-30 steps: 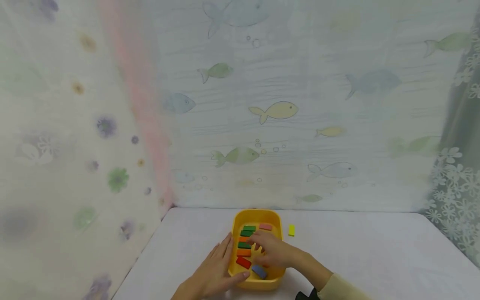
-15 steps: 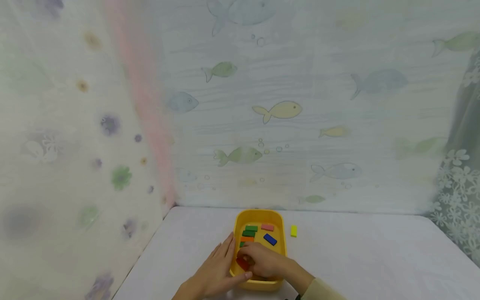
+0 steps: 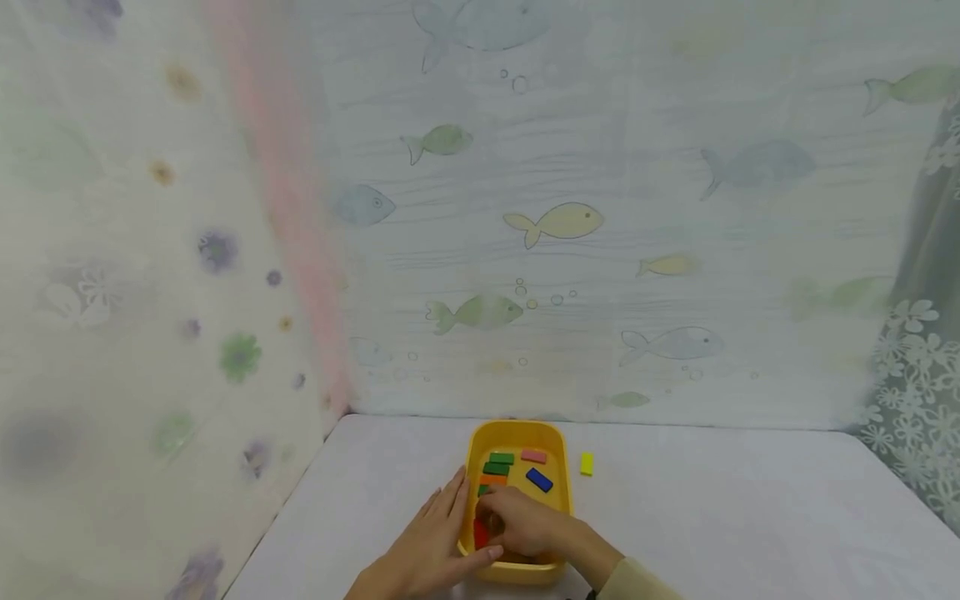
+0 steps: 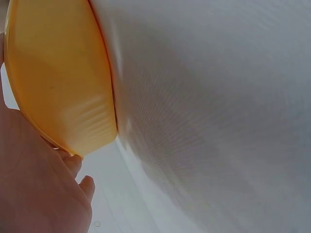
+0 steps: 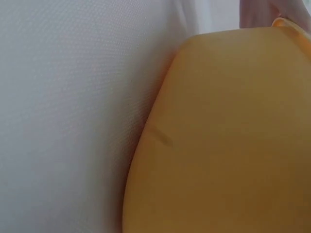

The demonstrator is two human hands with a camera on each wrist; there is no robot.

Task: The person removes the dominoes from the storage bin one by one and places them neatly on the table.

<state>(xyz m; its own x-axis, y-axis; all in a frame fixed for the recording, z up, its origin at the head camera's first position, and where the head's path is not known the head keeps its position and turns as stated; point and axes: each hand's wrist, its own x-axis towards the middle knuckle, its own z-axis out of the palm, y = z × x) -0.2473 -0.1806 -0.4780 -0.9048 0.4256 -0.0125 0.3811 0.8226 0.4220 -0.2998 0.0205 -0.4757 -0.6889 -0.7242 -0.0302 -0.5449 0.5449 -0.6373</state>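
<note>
A yellow plastic tray stands on the white table, with small coloured blocks in it. My left hand lies along its left side, fingers straight against the rim and thumb reaching over the near left corner. In the left wrist view, the left hand touches the rim of the tray. My right hand is down inside the tray, fingers curled at a red block. It covers the tray's near middle. Beyond it lie an orange block, two green blocks, a pink block and a blue block.
A yellow block lies on the table just right of the tray. The white tabletop meets a fish-printed curtain at the back and another patterned cloth at the left.
My right hand has moved toward me and left within the tray, uncovering the blue block. The red block has turned from slanted to nearly lengthwise at its fingertips. My left hand stays at the rim.
</note>
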